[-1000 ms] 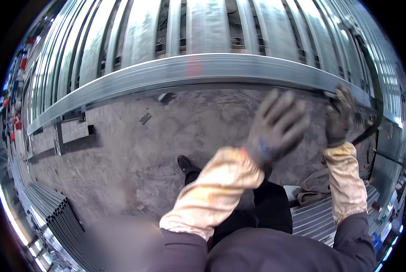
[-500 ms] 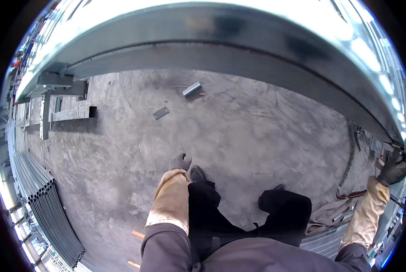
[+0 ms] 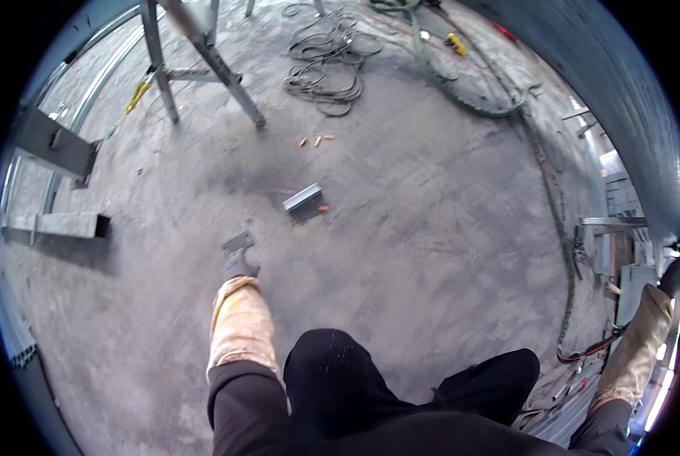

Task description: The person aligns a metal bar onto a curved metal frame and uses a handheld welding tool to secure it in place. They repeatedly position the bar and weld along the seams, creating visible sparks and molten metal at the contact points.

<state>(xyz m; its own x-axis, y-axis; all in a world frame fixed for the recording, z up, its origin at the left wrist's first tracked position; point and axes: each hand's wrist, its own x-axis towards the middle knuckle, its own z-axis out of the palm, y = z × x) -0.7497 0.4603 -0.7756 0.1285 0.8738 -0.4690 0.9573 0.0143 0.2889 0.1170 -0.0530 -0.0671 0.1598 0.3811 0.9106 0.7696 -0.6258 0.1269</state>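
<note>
My left hand (image 3: 240,263), in a grey glove with a tan sleeve guard, reaches down low over the concrete floor. Its thumb stands apart from the fingers, and I see nothing held in it. Just beyond the fingertips lies a small flat metal plate (image 3: 239,242); I cannot tell whether they touch it. My right hand (image 3: 672,278), in a dark glove, is out at the far right edge near the lower end of a large steel beam (image 3: 610,83). Its fingers are lost in shadow there. A short piece of steel channel (image 3: 302,197) lies ahead of the plate.
A metal trestle (image 3: 210,64) stands at the far left, near a square tube (image 3: 70,224). Coiled cable (image 3: 326,80) and a long hose (image 3: 550,190) lie on the floor. Several small orange pieces (image 3: 317,140) are scattered ahead. Metal stock (image 3: 575,414) lies at lower right.
My view has swung, so the beam now runs down the right instead of across the front. I have bent lower, and my left hand has moved forward to the metal plate.
</note>
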